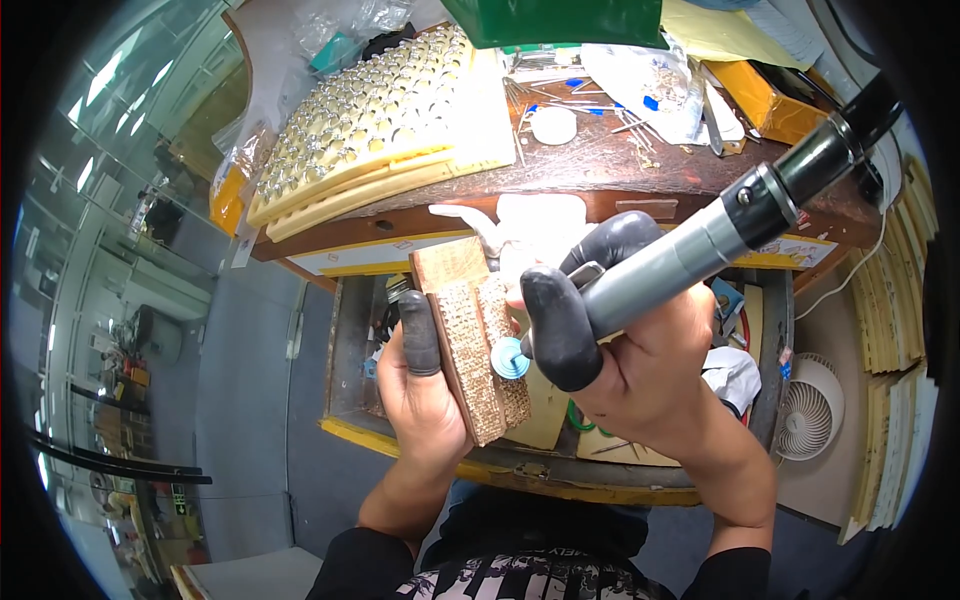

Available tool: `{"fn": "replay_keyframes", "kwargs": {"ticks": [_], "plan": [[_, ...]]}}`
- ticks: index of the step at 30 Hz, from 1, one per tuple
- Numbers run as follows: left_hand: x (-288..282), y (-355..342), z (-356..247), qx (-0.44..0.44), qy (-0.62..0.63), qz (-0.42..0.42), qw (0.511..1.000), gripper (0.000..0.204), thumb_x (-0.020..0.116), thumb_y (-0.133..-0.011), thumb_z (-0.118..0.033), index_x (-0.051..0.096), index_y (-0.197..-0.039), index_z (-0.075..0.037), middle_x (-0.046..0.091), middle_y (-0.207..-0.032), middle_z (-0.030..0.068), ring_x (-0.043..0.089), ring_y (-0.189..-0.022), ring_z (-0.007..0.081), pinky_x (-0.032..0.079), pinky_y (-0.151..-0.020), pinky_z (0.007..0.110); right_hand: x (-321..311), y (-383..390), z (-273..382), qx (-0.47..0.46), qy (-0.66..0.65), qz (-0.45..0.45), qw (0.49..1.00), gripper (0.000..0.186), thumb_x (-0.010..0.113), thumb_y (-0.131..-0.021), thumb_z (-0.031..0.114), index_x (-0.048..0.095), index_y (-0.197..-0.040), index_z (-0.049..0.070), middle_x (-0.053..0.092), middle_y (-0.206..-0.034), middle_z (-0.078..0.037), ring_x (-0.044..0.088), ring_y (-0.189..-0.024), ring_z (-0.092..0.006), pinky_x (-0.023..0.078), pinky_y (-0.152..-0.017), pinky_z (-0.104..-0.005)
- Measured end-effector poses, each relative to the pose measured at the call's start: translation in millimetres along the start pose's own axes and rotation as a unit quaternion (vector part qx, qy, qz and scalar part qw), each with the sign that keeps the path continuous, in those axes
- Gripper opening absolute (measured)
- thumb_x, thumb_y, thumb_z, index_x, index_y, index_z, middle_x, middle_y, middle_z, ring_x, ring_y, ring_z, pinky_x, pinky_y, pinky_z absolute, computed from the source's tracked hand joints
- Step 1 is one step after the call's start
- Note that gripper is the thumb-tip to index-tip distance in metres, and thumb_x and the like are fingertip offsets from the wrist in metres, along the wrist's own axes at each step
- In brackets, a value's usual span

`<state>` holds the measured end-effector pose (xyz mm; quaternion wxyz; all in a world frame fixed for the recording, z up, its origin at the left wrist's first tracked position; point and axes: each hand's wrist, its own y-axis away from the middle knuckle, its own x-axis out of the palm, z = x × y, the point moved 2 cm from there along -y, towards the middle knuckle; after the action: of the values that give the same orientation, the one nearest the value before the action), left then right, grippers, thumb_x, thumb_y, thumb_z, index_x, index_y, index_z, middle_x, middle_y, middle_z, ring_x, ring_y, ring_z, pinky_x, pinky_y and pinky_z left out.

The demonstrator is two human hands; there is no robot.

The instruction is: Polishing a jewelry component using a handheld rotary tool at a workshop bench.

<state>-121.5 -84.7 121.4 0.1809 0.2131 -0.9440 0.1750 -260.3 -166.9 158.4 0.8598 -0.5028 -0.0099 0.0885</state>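
My left hand [428, 408] grips a wooden block [448, 262] from its left side, the thumb in a black finger cot. Two grainy gold-coloured strips [466, 350] run along the block's face; what they are exactly I cannot tell. In my right hand [650, 375], closed with black finger cots on its fingers, is a grey rotary handpiece [680, 258] slanting up to the right. A small light-blue disc [510, 357] sits at the handpiece's tip, against or just over the right strip. The left fingers behind the block are mostly hidden.
Beneath my hands an open drawer [345, 345] holds assorted items. On the wooden bench [600, 180] lie a board of many small shiny round pieces [370, 110], thin bits, a white round lid [553, 125] and plastic bags. A green bin [560, 20] stands behind; a fan [810, 405] is at right.
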Motion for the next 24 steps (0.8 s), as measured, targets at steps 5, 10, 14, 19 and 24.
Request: {"fn": "replay_keyframes", "kwargs": {"ticks": [5, 10, 14, 19, 24], "plan": [[-2.4, 0.2, 2.5, 0.004, 0.007, -0.009, 1.0, 0.048, 0.047, -0.107, -0.035, 0.057, -0.125, 0.008, 0.07, -0.109, 0.0201, 0.07, -0.096, 0.0249, 0.059, -0.083, 0.037, 0.1, 1.2, 0.5, 0.005, 0.002, -0.003, 1.0, 0.012, 0.071, -0.084, -0.002, 0.065, -0.073, -0.003, 0.061, -0.066, -0.008, 0.06, -0.056, -0.0163, 0.044, -0.049, -0.029], [1.1, -2.6, -2.4, -0.001, -0.03, 0.022, 0.999, 0.051, 0.045, -0.107, -0.039, 0.057, -0.126, 0.007, 0.069, -0.11, 0.0197, 0.07, -0.096, 0.0241, 0.058, -0.084, 0.037, -3.9, -0.7, 3.2, 0.042, 0.003, 0.011, 0.999, 0.013, 0.071, -0.084, -0.001, 0.066, -0.073, -0.002, 0.062, -0.066, -0.007, 0.059, -0.054, -0.0157, 0.045, -0.05, -0.029], [3.4, -3.8, -7.9, -0.041, -0.033, -0.002, 0.999, 0.052, 0.043, -0.107, -0.04, 0.057, -0.126, 0.007, 0.07, -0.111, 0.0194, 0.07, -0.096, 0.0237, 0.058, -0.084, 0.037, -3.9, -3.0, 2.0, 0.018, 0.002, 0.01, 1.0, 0.013, 0.07, -0.086, 0.001, 0.067, -0.073, -0.001, 0.063, -0.063, -0.007, 0.06, -0.055, -0.015, 0.046, -0.051, -0.0287], [1.2, -3.8, -7.1, -0.056, -0.001, -0.009, 0.998, 0.048, 0.043, -0.108, -0.036, 0.055, -0.129, 0.006, 0.069, -0.112, 0.0198, 0.07, -0.098, 0.0265, 0.058, -0.086, 0.039, -3.9, -2.5, 2.2, 0.056, -0.012, 0.011, 0.998, 0.013, 0.07, -0.087, 0.001, 0.068, -0.074, -0.001, 0.065, -0.062, -0.006, 0.063, -0.057, -0.0159, 0.047, -0.052, -0.0287], [-1.1, -2.4, -4.2, -0.051, 0.014, -0.017, 0.998, 0.044, 0.043, -0.108, -0.03, 0.052, -0.132, 0.006, 0.067, -0.115, 0.0209, 0.07, -0.101, 0.0294, 0.058, -0.088, 0.04, -2.8, -2.3, 1.4, 0.027, 0.004, 0.01, 1.0, 0.014, 0.071, -0.086, 0.001, 0.067, -0.073, -0.001, 0.064, -0.063, -0.007, 0.062, -0.056, -0.0166, 0.046, -0.051, -0.0286]]}}
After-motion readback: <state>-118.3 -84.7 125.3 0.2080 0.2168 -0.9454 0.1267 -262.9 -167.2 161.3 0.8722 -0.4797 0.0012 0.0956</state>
